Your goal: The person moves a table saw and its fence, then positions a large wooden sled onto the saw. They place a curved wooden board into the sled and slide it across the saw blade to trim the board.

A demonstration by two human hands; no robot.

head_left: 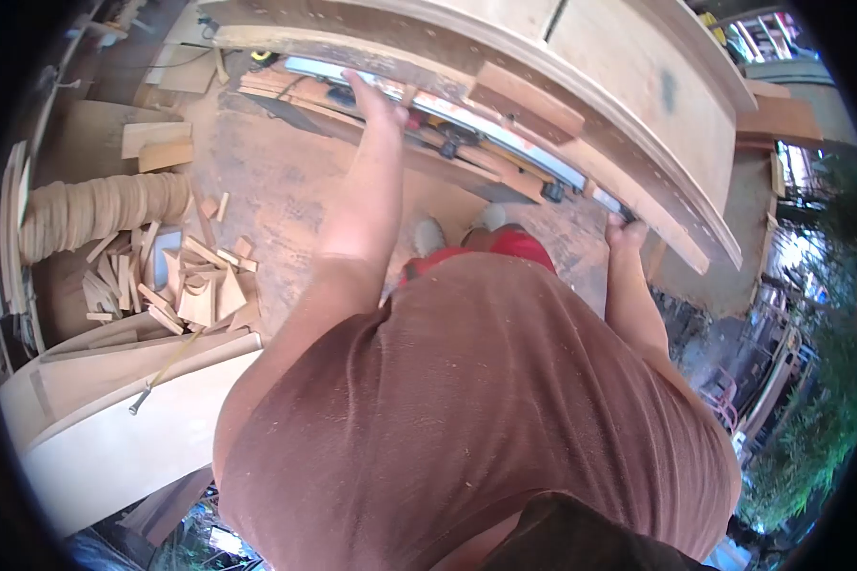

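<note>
While L hand (378,103), approx. 11 o'clock, touches long silvery straight bar (560,168) (grip: can't tell), R hand (625,229), approx. 2 o'clock, grasps small silvery-black piece (607,200).

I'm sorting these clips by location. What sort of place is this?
Probably a woodworking shop: wood offcuts heaped at the left, a row of round wooden pieces behind them, and sawdust-coloured dust on the floor.

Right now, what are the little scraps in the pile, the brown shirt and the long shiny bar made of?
Scraps: bare wood, by their pale tan color and cut edges. Shirt: dull cloth, maybe cotton, since it folds and wrinkles. Bar: probably smooth metal, because it looks silvery, but plastic is possible.
</note>
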